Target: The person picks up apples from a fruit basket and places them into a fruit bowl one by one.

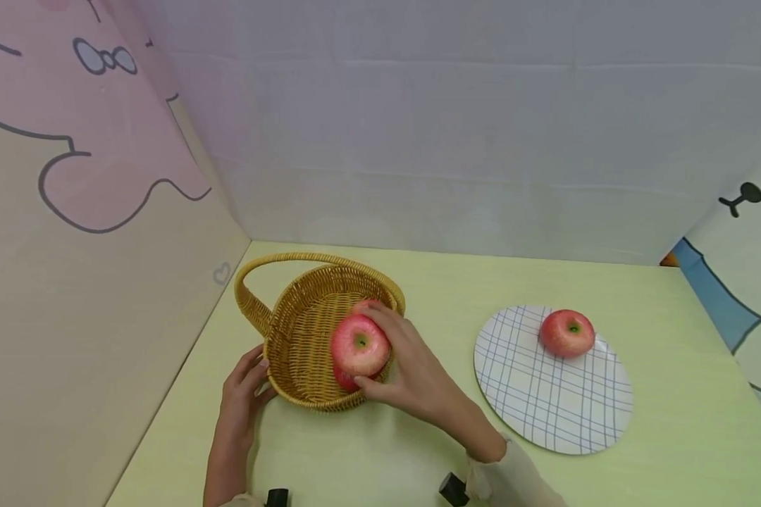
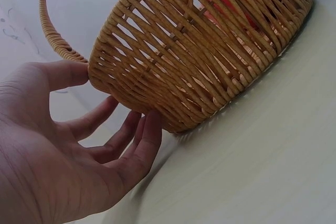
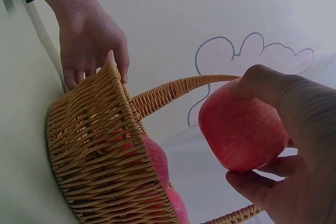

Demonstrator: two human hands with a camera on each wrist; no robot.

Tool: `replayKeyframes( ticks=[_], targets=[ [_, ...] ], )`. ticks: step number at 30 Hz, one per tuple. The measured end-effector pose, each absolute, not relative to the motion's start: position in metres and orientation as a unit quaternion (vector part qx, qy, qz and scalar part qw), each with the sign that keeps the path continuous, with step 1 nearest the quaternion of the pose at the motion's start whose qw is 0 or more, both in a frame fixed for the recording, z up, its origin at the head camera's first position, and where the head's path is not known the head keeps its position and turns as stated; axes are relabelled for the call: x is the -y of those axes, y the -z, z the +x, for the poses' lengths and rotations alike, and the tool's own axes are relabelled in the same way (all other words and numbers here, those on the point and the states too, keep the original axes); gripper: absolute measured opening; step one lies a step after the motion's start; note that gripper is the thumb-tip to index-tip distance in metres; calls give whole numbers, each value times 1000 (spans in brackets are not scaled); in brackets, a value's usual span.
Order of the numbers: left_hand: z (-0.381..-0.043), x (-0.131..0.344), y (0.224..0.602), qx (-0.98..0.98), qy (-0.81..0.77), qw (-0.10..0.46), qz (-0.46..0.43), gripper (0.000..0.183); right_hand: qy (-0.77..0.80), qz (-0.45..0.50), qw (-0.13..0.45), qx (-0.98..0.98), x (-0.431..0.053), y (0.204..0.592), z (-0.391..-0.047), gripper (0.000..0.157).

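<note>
My right hand (image 1: 412, 373) grips a red apple (image 1: 360, 345) above the right side of the wicker basket (image 1: 307, 338). In the right wrist view this apple (image 3: 241, 127) is held between thumb and fingers, apart from the rim. Two more apples lie inside the basket, partly hidden by the held apple and the hand; one red apple (image 3: 155, 161) shows past the rim in the right wrist view. My left hand (image 1: 244, 387) holds the basket's near left side, one digit at the rim and curved fingertips (image 2: 152, 124) against the outer wall.
A white plate with a blue grid (image 1: 545, 394) lies to the right on the pale yellow table (image 1: 431, 296). Another red apple (image 1: 567, 333) sits on its far part. The basket's arched handle (image 1: 317, 258) leans toward the back. Pale walls (image 1: 444, 155) close off the back and sides.
</note>
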State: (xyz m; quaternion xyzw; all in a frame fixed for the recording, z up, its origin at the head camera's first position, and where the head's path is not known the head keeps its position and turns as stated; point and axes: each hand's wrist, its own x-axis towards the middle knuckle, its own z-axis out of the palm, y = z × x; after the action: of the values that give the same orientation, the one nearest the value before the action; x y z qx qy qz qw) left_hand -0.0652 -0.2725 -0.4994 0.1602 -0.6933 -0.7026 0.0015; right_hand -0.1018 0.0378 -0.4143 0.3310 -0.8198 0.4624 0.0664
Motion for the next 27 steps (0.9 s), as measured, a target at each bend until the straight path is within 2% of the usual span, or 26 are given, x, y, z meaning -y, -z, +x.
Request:
replayKeyframes(
  ticks=[8, 27],
  targets=[
    [-66, 274, 499, 696, 699, -2, 167, 49, -458, 319, 105, 823, -48, 417, -95, 87],
    [-65, 274, 503, 697, 700, 9, 156, 49, -535, 255, 156, 791, -73, 445, -87, 90]
  ],
)
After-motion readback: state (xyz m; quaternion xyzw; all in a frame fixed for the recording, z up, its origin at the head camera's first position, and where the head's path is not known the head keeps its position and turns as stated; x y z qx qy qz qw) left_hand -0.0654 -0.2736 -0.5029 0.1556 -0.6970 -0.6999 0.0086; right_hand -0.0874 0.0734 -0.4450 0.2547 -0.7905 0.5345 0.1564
